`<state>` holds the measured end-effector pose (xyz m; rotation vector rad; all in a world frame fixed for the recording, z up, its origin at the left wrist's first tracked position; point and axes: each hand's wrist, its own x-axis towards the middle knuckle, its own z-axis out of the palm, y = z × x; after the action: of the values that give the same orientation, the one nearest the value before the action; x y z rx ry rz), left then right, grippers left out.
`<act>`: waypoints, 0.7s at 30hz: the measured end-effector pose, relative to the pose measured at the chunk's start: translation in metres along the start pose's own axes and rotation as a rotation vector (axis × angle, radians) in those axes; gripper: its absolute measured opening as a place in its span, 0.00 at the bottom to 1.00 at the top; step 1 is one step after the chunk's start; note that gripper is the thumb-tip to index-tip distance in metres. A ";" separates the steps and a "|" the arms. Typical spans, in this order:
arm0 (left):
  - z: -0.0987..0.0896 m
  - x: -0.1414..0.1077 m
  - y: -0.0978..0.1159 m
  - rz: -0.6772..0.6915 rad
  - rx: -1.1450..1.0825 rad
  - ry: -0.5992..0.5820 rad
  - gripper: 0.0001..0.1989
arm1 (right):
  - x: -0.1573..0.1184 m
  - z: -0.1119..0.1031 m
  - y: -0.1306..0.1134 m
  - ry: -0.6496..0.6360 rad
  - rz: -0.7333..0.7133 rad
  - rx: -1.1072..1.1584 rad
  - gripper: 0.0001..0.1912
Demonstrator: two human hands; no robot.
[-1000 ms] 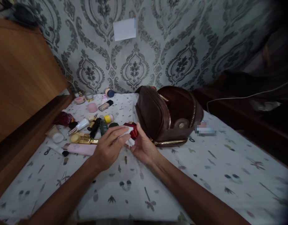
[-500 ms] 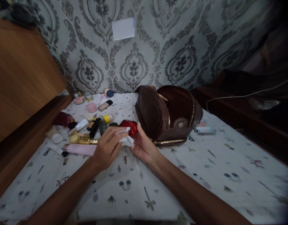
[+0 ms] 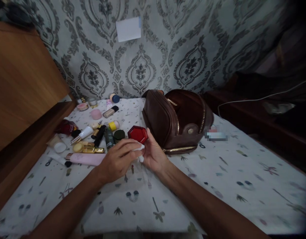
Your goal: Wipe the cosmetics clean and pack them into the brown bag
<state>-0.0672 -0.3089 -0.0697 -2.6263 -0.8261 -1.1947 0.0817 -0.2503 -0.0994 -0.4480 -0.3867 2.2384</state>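
Note:
A red hexagonal container [image 3: 137,133] is held in my right hand [image 3: 154,153], whose thumb rests along its right edge. My left hand [image 3: 119,157] pinches a crumpled white tissue [image 3: 141,153] just below the container's near edge. Dark green round jar [image 3: 119,135] and green bottle [image 3: 109,137] lie beyond my left hand. A pink tube [image 3: 87,159] lies to the left, partly behind that hand. Right behind my right hand stands a brown leather bag [image 3: 159,116], its top unzipped.
Several cosmetics, among them a gold tube [image 3: 93,150], a pink jar [image 3: 96,114] and a dark red bottle [image 3: 65,126], spread over the left of the patterned cloth [image 3: 148,212]. A wooden cabinet [image 3: 26,66] borders the left side. A white cable [image 3: 255,99] runs at right.
The red container has turned so its flat hexagonal face shows. My left hand with the tissue has moved slightly right and down, off that face, and the green jar shows more.

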 end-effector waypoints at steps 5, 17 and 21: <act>-0.002 -0.002 -0.003 -0.037 0.039 0.016 0.16 | -0.001 0.006 0.000 0.074 -0.043 -0.015 0.17; -0.006 -0.007 -0.014 -0.240 0.070 0.148 0.15 | 0.001 0.003 0.003 0.121 0.027 -0.055 0.18; -0.003 -0.007 -0.013 -0.332 0.026 0.160 0.14 | 0.001 0.003 0.001 0.128 0.005 -0.065 0.21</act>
<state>-0.0795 -0.3020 -0.0741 -2.3956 -1.2699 -1.4371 0.0787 -0.2504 -0.0977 -0.6242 -0.3923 2.1933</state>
